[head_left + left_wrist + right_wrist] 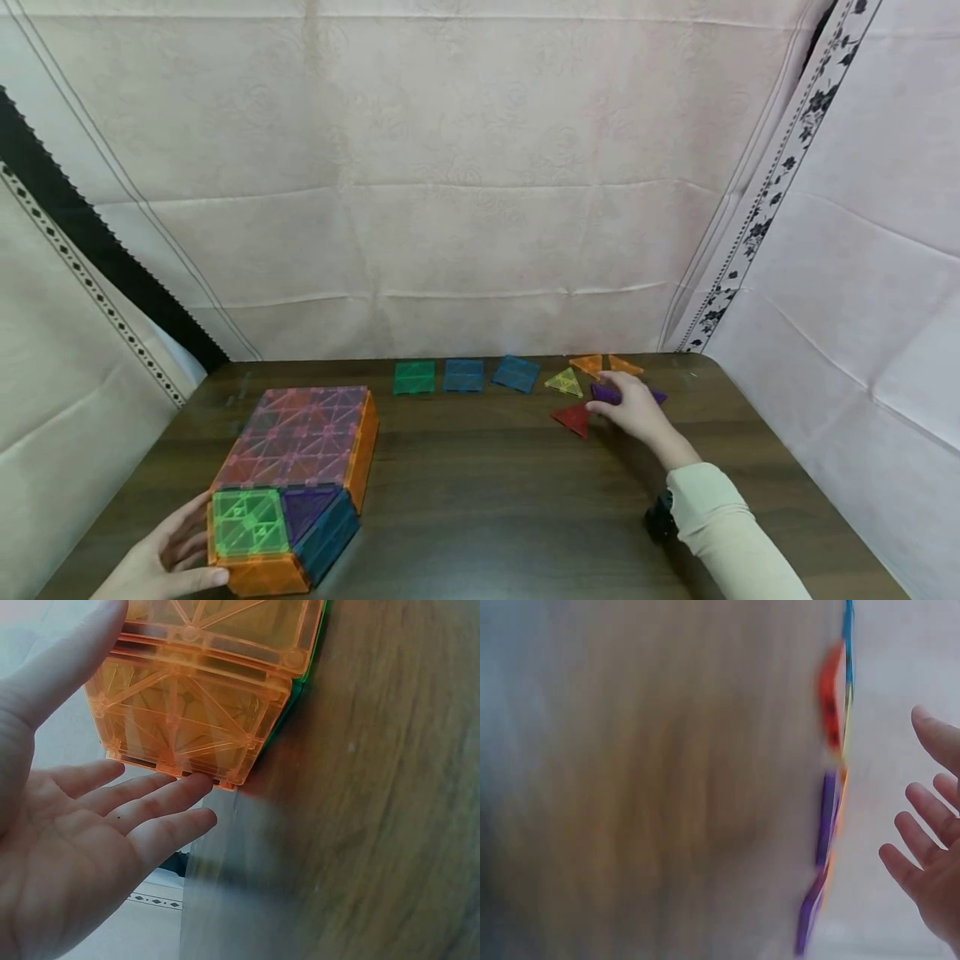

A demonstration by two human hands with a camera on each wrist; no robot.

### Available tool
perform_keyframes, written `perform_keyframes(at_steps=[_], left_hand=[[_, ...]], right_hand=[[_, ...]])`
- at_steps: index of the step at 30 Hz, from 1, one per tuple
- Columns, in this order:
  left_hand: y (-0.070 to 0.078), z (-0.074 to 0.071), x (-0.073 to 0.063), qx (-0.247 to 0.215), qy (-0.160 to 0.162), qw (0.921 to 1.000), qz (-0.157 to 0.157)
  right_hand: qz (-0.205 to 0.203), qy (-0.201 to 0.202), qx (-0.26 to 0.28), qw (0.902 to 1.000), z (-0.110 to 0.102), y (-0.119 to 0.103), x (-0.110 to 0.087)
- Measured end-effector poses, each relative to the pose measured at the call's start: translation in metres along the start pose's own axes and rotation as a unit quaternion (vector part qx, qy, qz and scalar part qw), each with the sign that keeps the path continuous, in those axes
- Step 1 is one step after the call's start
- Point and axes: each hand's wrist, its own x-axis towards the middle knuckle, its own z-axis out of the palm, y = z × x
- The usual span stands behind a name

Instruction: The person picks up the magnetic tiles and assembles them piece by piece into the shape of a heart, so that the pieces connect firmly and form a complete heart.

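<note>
A low box built of see-through magnetic tiles (296, 437) stands at the left of the table, with a pink and purple top and orange sides. Its near end has a green square tile (250, 522), a purple triangle and a blue slanted side. My left hand (168, 546) lies at the near left corner, thumb by the front and fingers along the orange wall (180, 712). On the right, my right hand (633, 407) hovers over purple triangle tiles (604, 393), partly hiding them. Its fingers (924, 825) are spread with nothing in them. A red triangle tile (573, 419) lies just left of it.
Along the table's back edge lie a green tile (414, 377), two blue tiles (463, 376), a yellow triangle (565, 382) and two orange triangles (587, 364). White cloth (480, 183) hangs behind and at both sides of the brown table (480, 500).
</note>
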Motion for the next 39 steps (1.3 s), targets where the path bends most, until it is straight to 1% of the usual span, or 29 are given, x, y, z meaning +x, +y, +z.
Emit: perform_keyframes(at_steps=[3,5,9,13,19,23,28,32,39], left_hand=[[0.001,0.0,-0.001,0.012,0.003,0.9999,0.002],[0.001,0.0,-0.001,0.016,0.004,0.9999,0.004],[0.0,0.0,-0.003,0.018,0.003,0.9998,0.005],[0.001,-0.001,-0.003,0.018,0.001,0.9998,0.005],[0.002,0.0,-0.003,0.025,0.005,0.9997,-0.003],[0.003,0.001,-0.003,0.032,0.007,0.9995,0.0],[0.001,0.0,-0.002,0.033,0.0,0.9994,0.005],[0.0,0.0,-0.002,0.033,-0.003,0.9994,0.008],[0.002,0.001,-0.003,0.046,0.005,0.9989,0.013]], right_hand=[[0.031,0.013,0.0,0.9994,-0.008,0.02,0.002],[0.053,0.015,-0.004,0.9985,-0.011,0.033,0.003],[0.103,-0.001,-0.012,0.9946,-0.015,0.051,0.001],[0.142,-0.016,-0.023,0.9895,-0.019,0.061,0.0],[0.171,-0.042,-0.053,0.983,-0.021,0.067,-0.001],[0.174,-0.049,-0.07,0.9811,-0.022,0.066,-0.002],[0.148,-0.047,-0.086,0.9842,-0.024,0.066,-0.003],[0.137,-0.048,-0.086,0.9856,-0.026,0.066,-0.005],[0.131,-0.036,-0.081,0.9874,-0.027,0.062,-0.011]])
